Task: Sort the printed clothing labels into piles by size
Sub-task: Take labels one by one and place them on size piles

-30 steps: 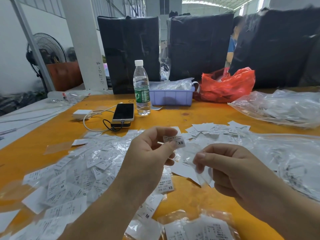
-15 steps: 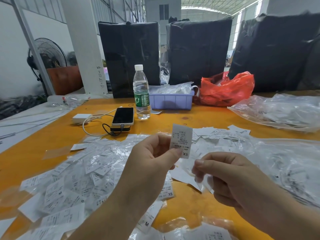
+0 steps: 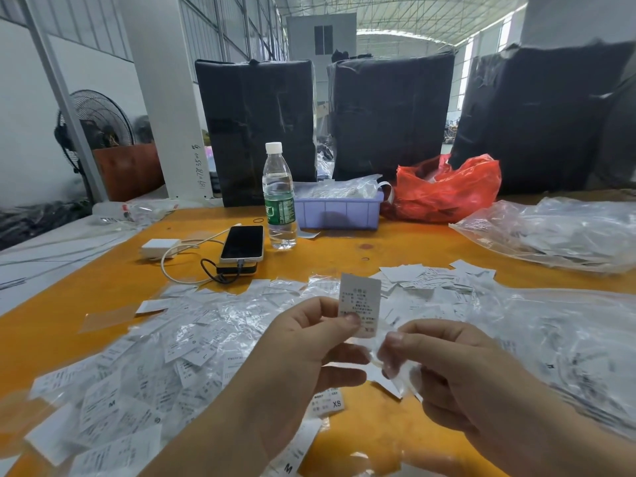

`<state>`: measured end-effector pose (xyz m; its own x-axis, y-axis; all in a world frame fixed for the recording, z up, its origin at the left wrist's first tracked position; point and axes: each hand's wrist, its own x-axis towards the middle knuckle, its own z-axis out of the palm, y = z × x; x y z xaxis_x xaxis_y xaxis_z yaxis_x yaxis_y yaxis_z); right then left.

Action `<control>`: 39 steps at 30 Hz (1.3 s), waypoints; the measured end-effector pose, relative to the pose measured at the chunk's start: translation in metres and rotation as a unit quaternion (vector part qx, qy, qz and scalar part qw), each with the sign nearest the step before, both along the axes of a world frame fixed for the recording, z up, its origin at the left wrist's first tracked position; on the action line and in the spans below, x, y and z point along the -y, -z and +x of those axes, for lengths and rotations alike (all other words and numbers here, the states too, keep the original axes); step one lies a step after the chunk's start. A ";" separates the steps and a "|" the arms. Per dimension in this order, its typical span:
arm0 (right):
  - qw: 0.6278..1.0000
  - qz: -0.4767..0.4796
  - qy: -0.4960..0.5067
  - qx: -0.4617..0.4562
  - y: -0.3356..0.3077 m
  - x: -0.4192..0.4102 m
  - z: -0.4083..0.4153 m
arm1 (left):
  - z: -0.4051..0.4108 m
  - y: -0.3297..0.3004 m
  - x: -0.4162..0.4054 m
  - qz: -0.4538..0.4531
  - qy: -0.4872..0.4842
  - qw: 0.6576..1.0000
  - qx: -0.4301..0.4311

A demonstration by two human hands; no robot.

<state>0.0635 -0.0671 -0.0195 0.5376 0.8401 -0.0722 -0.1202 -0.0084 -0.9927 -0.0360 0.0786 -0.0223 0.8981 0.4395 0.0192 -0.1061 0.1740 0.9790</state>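
Label (image 3: 360,304) is pinched upright in the left hand's (image 3: 303,359) thumb and forefinger, print facing the person, I'd guess so the size can be read before it goes on a pile. Right hand's (image 3: 457,376) fingers pinch a clear little sleeve (image 3: 395,370) just right of the label. Both hands hover above the orange table (image 3: 103,290), loose labels (image 3: 165,366) scattered left of it.
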 end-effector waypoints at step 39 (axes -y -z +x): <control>0.983 0.062 0.114 0.132 0.006 -0.002 -0.001 | 0.000 0.001 0.010 0.084 -0.007 0.991 -0.102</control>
